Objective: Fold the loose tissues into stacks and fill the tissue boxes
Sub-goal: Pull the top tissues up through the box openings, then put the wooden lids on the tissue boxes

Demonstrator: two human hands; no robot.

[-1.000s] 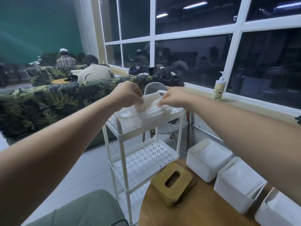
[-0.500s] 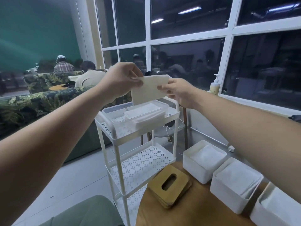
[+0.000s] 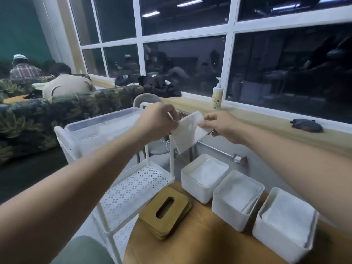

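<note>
Pinching the tissue [image 3: 188, 132] by its top corners, left hand [image 3: 158, 121] and right hand [image 3: 221, 126], I've got it hanging above the far box [image 3: 194, 189], right hand nearer.

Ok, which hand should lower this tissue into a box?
Probably the right hand: it pinches the white folded tissue on the side nearer the white plastic boxes; the left hand hangs by the white cart.
</note>
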